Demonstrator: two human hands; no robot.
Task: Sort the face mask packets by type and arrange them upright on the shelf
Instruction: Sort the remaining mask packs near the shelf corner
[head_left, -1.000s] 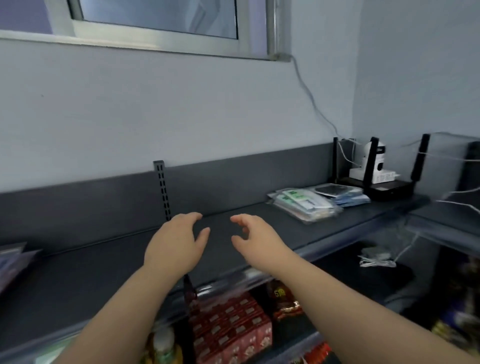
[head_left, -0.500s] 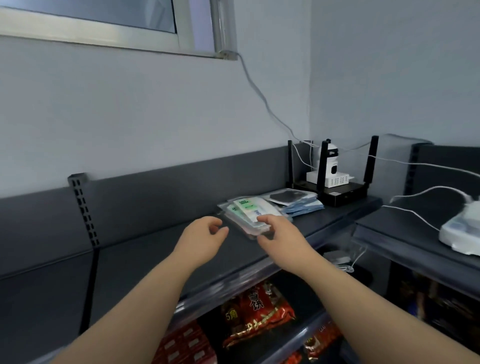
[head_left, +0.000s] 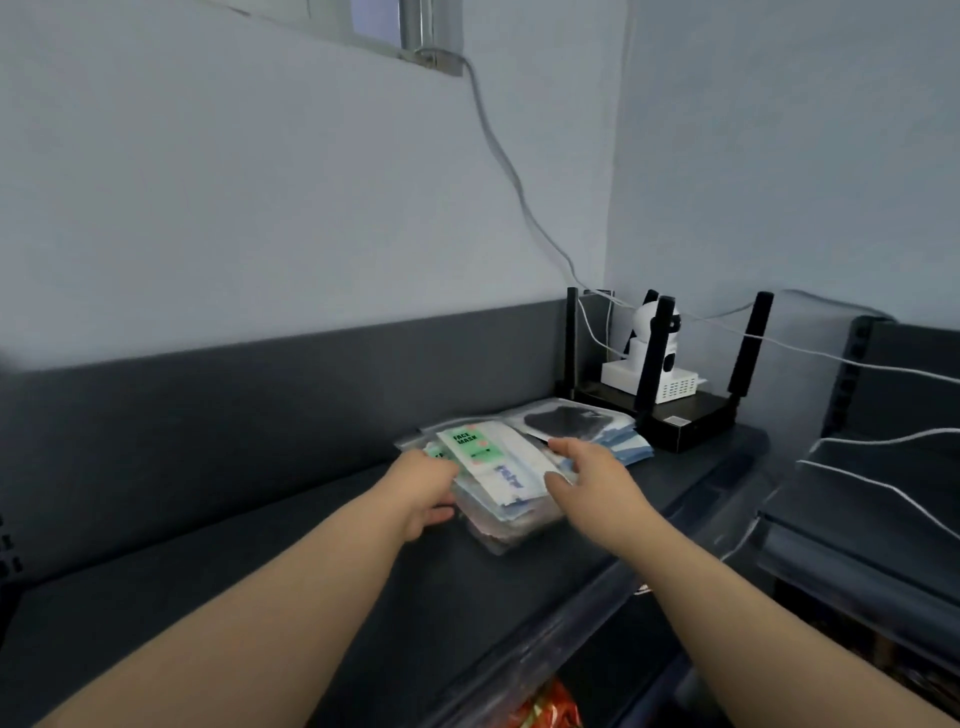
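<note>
- Clear-plastic stack of face mask packets (head_left: 511, 512) lies flat on dark grey shelf (head_left: 260, 571), between both hands; packets fanned & uneven, not upright.
- Left hand (head_left: 423, 486) grips stack's left edge: fingers curled over the top, thumb (head_left: 439, 515) tucked low at near side against the plastic.
- Right hand (head_left: 597, 483) cups stack's right edge: forefinger curls across far corner, thumb (head_left: 555, 480) pressed to top packet, a gap betw. the two; other fingers hidden behind the hand.
- Top packet (head_left: 483, 452), just betw. the fingertips of both hands: glossy film, white w/ mint-green label reading "FACE MASK", blue print nearer the thumbs.
- Lower layers of stack, toward the wrists: pale blue & pinkish edges seen thru crinkled film.
- Beyond right hand's fingers: flat packet w/ black mask (head_left: 566, 418) atop light-blue packets (head_left: 631, 449); touching the stack or just beside it, can't tell.
- Further beyond right hand, in corner: black router (head_left: 680, 423), boxy, matte, w/ upright stick antennas; white rounded camera (head_left: 640, 325) on vented white base sits on it.
- Thin white cable (head_left: 498, 156) runs down pale painted wall above the hands to that corner.
- Right of right forearm: second dark shelf (head_left: 857, 525), white cords draped across.
- Below forearms, under shelf lip: shiny red-orange snack bag (head_left: 545, 706), partly seen.
</note>
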